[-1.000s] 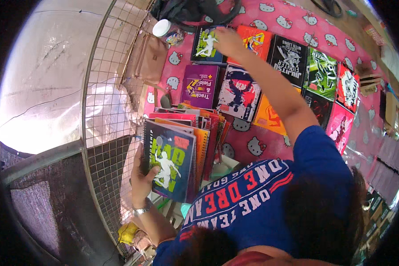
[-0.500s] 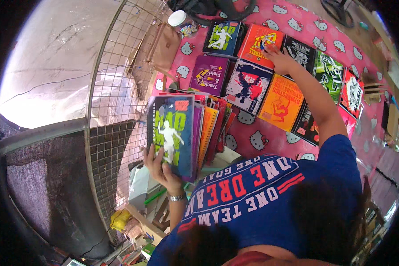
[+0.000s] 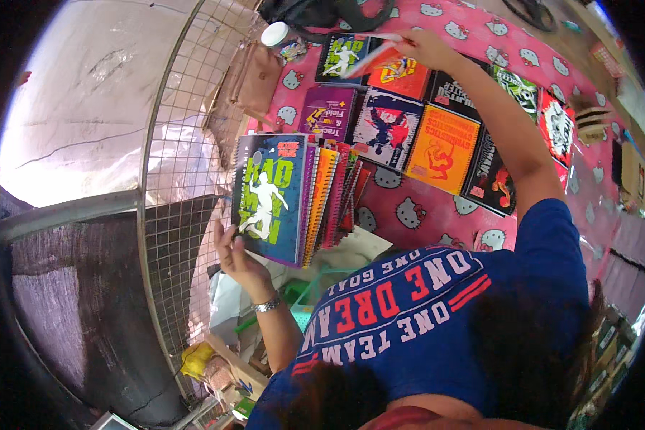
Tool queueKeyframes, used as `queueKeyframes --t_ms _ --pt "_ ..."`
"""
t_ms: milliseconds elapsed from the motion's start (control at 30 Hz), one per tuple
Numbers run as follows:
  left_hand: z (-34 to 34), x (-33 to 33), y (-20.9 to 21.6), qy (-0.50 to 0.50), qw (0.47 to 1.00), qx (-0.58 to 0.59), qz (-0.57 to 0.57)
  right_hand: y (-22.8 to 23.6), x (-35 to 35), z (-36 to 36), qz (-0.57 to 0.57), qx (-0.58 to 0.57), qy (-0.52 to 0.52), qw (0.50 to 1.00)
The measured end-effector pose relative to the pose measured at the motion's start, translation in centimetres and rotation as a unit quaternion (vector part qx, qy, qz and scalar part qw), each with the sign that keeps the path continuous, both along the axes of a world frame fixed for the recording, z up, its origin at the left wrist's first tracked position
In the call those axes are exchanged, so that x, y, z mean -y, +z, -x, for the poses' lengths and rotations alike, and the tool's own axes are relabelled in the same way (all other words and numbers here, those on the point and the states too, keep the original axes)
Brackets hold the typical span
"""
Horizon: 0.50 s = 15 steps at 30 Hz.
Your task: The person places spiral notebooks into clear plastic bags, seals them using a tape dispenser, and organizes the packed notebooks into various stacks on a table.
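Note:
My left hand (image 3: pixel 242 269) grips the lower edge of a thick, fanned stack of spiral notebooks (image 3: pixel 269 193). The top one has a dark blue cover with a white player figure and lime lettering. Purple, orange and red notebooks show along its right side. At the far side of the table, my right hand (image 3: pixel 424 49) pinches a single notebook (image 3: pixel 369 61), tilted and seen nearly edge-on, so most of its cover is hidden. It is held over a red-orange notebook (image 3: pixel 403 80) and partly covers a dark blue notebook (image 3: pixel 340 59).
Notebooks lie in rows on a pink patterned tablecloth (image 3: pixel 410 213): purple (image 3: pixel 330 115), white and navy (image 3: pixel 387 132), orange (image 3: pixel 443 150), black (image 3: pixel 491 175), green (image 3: pixel 517 92) and red-white (image 3: pixel 556 127). A white-lidded jar (image 3: pixel 279 36) stands at far left, beside a wire mesh partition (image 3: pixel 186 136).
My right hand, earlier resting on the red-orange notebook, has lifted a notebook up and to the left. My left hand still holds the stack, now a little lower on its left edge.

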<state>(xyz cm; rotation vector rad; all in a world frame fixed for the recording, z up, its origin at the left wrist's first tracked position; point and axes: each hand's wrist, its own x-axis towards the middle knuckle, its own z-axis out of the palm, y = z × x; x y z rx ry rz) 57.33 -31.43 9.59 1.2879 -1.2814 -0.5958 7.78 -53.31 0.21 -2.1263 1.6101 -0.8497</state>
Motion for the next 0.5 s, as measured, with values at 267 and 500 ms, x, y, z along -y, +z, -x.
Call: queueKeyframes --t_ms 267,500 --pt "0.0 0.3 0.4 -0.04 0.976 -0.195 -0.091 14.2 -20.9 -20.8 0.375 -0.005 0.104 0.921" --pt "0.1 0.9 1.6 -0.091 0.959 -0.252 -0.094 9.8 -19.4 -25.2 0.277 -0.007 0.353 0.894"
